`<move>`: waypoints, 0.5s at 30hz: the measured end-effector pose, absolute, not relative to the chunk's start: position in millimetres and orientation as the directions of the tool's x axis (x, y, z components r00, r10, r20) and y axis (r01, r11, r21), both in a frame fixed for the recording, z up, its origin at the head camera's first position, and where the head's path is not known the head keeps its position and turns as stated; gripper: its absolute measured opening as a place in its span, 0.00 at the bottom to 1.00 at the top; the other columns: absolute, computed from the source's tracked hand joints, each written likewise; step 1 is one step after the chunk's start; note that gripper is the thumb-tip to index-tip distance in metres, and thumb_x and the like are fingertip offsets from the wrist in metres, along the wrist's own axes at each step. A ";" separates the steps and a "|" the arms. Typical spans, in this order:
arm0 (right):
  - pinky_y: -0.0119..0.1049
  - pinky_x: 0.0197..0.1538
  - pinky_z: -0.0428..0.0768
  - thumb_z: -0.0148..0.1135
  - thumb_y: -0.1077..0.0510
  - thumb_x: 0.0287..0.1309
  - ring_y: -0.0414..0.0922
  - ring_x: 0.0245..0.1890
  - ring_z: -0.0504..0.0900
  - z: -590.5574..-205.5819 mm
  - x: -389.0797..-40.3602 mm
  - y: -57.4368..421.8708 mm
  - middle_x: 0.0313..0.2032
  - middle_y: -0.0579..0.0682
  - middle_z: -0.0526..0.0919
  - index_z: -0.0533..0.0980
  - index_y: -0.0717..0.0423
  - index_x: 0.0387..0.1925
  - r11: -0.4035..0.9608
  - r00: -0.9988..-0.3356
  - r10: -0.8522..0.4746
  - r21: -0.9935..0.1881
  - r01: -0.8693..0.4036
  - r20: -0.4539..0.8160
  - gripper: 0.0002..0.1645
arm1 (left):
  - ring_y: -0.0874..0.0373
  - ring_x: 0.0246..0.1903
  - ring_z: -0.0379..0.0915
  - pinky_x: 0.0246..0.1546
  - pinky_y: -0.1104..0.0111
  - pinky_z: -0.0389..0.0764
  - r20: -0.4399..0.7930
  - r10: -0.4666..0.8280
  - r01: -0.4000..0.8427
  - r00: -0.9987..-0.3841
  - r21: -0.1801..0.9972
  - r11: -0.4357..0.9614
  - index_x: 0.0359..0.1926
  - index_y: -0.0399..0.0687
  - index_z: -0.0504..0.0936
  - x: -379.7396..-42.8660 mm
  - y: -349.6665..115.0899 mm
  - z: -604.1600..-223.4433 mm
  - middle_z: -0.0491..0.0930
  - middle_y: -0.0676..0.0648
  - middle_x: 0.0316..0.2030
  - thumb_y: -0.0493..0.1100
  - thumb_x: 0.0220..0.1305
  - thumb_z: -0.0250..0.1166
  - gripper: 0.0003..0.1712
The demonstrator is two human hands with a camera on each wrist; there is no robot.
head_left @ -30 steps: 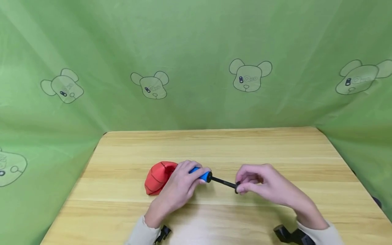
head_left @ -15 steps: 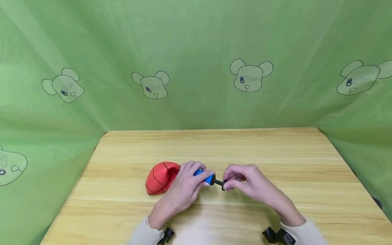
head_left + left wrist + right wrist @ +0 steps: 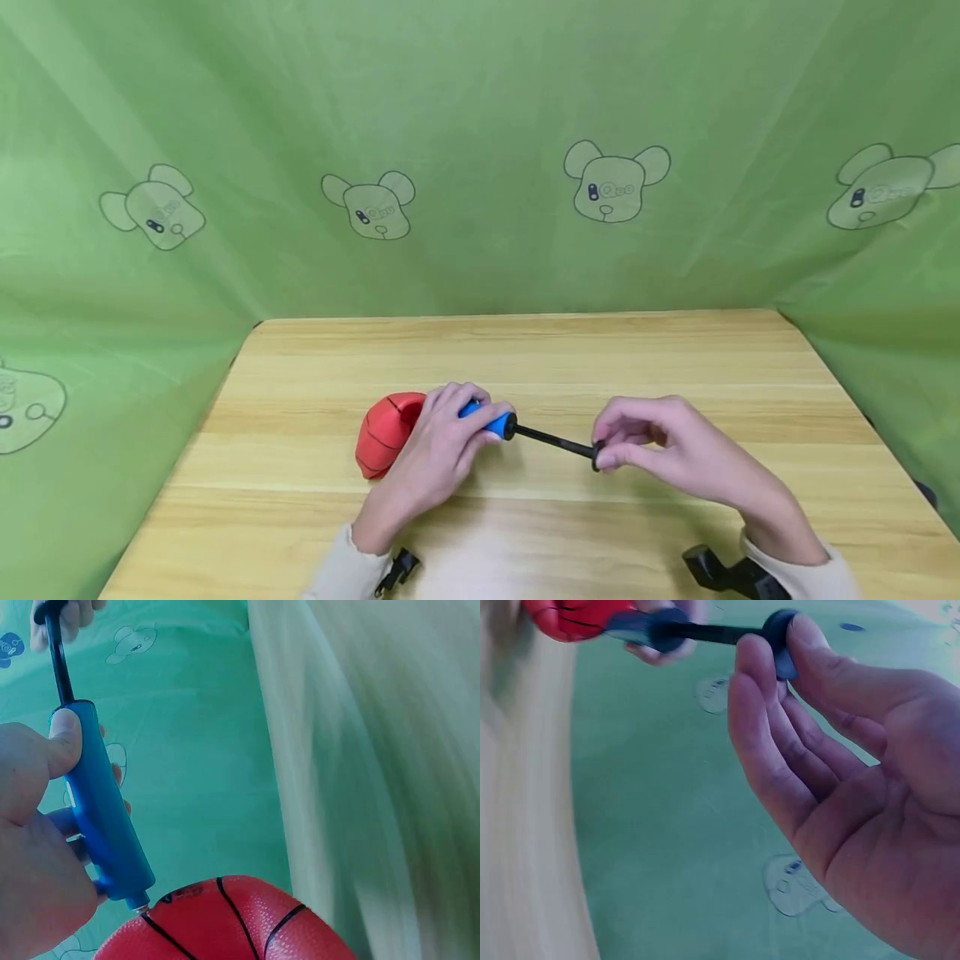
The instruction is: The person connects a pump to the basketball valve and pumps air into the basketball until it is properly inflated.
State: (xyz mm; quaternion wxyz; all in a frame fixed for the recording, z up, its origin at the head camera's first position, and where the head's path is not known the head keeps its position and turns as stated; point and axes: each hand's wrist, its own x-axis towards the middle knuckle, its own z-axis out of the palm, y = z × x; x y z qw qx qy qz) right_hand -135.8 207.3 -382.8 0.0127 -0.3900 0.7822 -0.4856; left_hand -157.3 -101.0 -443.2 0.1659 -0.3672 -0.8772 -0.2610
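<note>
My left hand [image 3: 438, 442] grips the blue barrel of a hand pump [image 3: 109, 810], thumb along its side in the left wrist view. At the pump's lower end, a thin metal tip meets a red ball [image 3: 225, 922] with black seam lines. The ball [image 3: 384, 437] is caved in and lies on the table left of my left hand. My right hand [image 3: 660, 446] pinches the round black handle [image 3: 781, 641] between thumb and fingers. Between the two hands the black rod [image 3: 555, 440] is drawn well out of the barrel.
A wooden table [image 3: 525, 358] lies under both hands. Green cloth [image 3: 480, 250] printed with bear heads hangs behind it and at both sides. Black camera mounts [image 3: 738, 577] sit at the wrists, by the light sleeves.
My right hand first pushed the handle left, close to the barrel, then drew it back right, so more rod shows now. The left hand shifted slightly and kept its grip beside the ball.
</note>
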 end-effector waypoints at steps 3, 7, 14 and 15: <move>0.32 0.30 0.81 0.71 0.70 0.58 0.40 0.30 0.87 -383.8 -136.5 207.5 0.31 0.42 0.87 0.81 0.47 0.40 0.206 -0.686 -0.620 -0.764 -0.611 0.381 0.15 | 0.52 0.54 0.69 0.62 0.53 0.65 0.497 0.546 0.732 -0.675 0.354 0.583 0.60 0.59 0.82 -157.7 -101.1 -442.2 0.75 0.51 0.51 0.53 0.75 0.59 0.18; 0.35 0.36 0.85 0.71 0.68 0.58 0.39 0.30 0.87 -399.5 -144.8 189.5 0.32 0.41 0.87 0.81 0.50 0.39 0.197 -0.672 -0.619 -0.749 -0.633 0.406 0.11 | 0.51 0.54 0.69 0.62 0.52 0.66 0.495 0.552 0.738 -0.671 0.374 0.562 0.59 0.56 0.83 -155.9 -95.4 -446.3 0.75 0.50 0.50 0.49 0.73 0.62 0.17; 0.35 0.38 0.86 0.71 0.65 0.60 0.38 0.31 0.87 -422.2 -153.3 167.5 0.32 0.41 0.87 0.82 0.54 0.38 0.224 -0.689 -0.601 -0.742 -0.632 0.405 0.07 | 0.51 0.55 0.69 0.63 0.53 0.65 0.476 0.581 0.750 -0.660 0.370 0.548 0.59 0.56 0.83 -151.8 -85.4 -452.2 0.75 0.50 0.50 0.49 0.72 0.62 0.17; 0.35 0.38 0.86 0.71 0.65 0.60 0.38 0.31 0.87 -421.6 -152.7 168.5 0.32 0.41 0.87 0.81 0.54 0.38 0.224 -0.694 -0.601 -0.751 -0.621 0.396 0.07 | 0.51 0.55 0.69 0.63 0.54 0.65 0.478 0.583 0.753 -0.657 0.369 0.545 0.59 0.57 0.83 -151.8 -84.9 -452.0 0.75 0.51 0.50 0.49 0.73 0.62 0.17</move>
